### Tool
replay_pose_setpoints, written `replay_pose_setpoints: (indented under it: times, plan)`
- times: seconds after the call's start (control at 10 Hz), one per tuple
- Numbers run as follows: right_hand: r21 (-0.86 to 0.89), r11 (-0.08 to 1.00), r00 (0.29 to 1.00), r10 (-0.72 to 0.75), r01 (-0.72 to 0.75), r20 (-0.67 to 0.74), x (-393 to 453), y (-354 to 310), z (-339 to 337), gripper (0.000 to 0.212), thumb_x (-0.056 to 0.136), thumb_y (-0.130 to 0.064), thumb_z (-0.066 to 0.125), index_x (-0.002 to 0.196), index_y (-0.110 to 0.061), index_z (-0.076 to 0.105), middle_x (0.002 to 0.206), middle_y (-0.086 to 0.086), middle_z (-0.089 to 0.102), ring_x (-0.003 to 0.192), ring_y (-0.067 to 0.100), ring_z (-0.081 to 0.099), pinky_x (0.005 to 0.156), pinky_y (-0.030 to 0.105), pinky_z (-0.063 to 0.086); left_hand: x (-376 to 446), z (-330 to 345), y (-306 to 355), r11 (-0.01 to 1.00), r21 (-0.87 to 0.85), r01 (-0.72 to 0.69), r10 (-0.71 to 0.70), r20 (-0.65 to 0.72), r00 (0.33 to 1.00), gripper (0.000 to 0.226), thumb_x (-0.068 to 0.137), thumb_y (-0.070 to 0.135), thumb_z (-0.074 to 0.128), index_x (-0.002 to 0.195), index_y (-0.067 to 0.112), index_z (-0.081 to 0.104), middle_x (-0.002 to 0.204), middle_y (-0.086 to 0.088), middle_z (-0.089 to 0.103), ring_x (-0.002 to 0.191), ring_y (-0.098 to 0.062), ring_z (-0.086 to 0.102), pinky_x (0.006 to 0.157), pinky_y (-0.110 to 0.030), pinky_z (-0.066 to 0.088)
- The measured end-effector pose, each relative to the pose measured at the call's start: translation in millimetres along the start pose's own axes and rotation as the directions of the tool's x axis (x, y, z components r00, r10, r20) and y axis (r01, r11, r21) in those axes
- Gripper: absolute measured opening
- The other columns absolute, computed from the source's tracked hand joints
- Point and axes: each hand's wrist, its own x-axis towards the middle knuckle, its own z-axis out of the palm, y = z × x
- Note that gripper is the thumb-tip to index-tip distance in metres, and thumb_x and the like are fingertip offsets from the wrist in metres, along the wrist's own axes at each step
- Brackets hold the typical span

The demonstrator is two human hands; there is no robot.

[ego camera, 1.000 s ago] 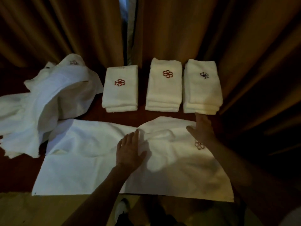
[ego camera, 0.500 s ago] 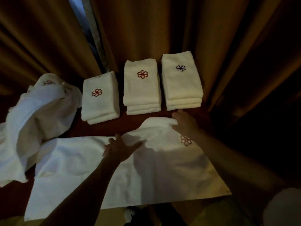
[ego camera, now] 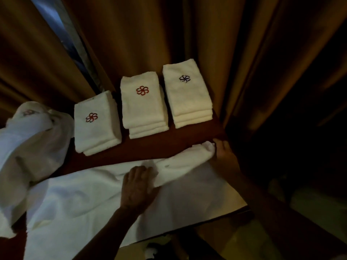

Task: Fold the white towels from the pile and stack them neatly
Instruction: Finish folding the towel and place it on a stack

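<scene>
Dark red-brown table (ego camera: 150, 147) seen under everything, its bare strip exposed across middle. Golden-brown curtains (ego camera: 187, 34) hung in heavy folds along far side and right. Narrow gap (ego camera: 56, 29) left between curtain panels at far left, bluish light and pale frame shown through. Dim floor (ego camera: 262, 241) glimpsed near right.

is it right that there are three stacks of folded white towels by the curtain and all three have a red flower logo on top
Not quite. The head view shows three stacks of folded white towels by the brown curtain, but only the left stack and middle stack carry a red flower logo; the right stack has a dark blue one.
</scene>
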Motion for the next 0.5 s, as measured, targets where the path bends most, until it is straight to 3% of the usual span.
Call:
replay_pose_setpoints:
  times: [0.1,0.2,0.3,0.4,0.5]
  plan:
    - [0.109,0.991,0.993,0.083,-0.073,-0.087,-10.1,-7.2,1.2,0.050,0.092,-0.037,0.060,0.131,-0.007,0.051,0.120,0.018,0.058,0.103,0.038,0.062,0.082,0.042,0.054,7.7,-8.8,36.5,0.978,-0.130,-0.166,0.168,0.010,0.986,0.083,0.082,0.080,0.045,0.134,0.016,0.056,0.131,-0.006,0.056,0.118,-0.028,0.052,0.093,-0.043,0.049]
    - [0.189,0.969,0.984,0.169,-0.157,-0.049,-26.0,-10.4,10.7,0.072,0.083,-0.033,0.075,0.142,-0.008,0.043,0.137,0.016,0.049,0.124,0.035,0.051,0.098,0.046,0.046,30.2,-25.6,79.1,0.920,-0.390,0.036,-0.015,0.055,0.998,0.083,0.077,0.085,0.046,0.129,0.021,0.058,0.126,0.002,0.059,0.113,-0.017,0.054,0.092,-0.035,0.049]
    - [0.314,0.935,0.980,0.190,-0.165,-0.052,-40.2,-17.4,2.1,0.070,0.090,-0.033,0.067,0.149,-0.015,0.034,0.141,0.014,0.046,0.125,0.033,0.050,0.101,0.045,0.045,64.1,-36.5,113.0,0.770,-0.558,0.308,-0.189,0.261,0.946,0.067,0.078,0.067,0.066,0.128,0.024,0.055,0.123,0.007,0.060,0.112,-0.014,0.058,0.092,-0.033,0.050]
    - [0.320,0.931,0.976,0.208,-0.177,-0.065,-42.5,-23.4,-0.3,0.080,0.087,-0.050,0.060,0.152,-0.014,0.031,0.142,0.015,0.049,0.127,0.033,0.051,0.106,0.046,0.043,90.6,-36.0,131.9,0.631,-0.611,0.477,-0.262,0.411,0.873,0.066,0.083,0.035,0.077,0.138,0.016,0.046,0.133,-0.003,0.055,0.120,-0.022,0.055,0.092,-0.031,0.046]
    - [0.171,0.980,0.974,0.137,-0.106,-0.179,-47.2,-14.7,8.4,0.088,0.080,-0.064,0.051,0.145,-0.006,0.041,0.128,0.016,0.061,0.109,0.035,0.064,0.090,0.045,0.053,106.4,-42.0,135.1,0.697,-0.623,0.355,-0.228,0.277,0.933,0.042,0.087,0.011,0.068,0.127,0.011,0.057,0.117,-0.006,0.062,0.111,-0.025,0.059,0.081,-0.024,0.041]
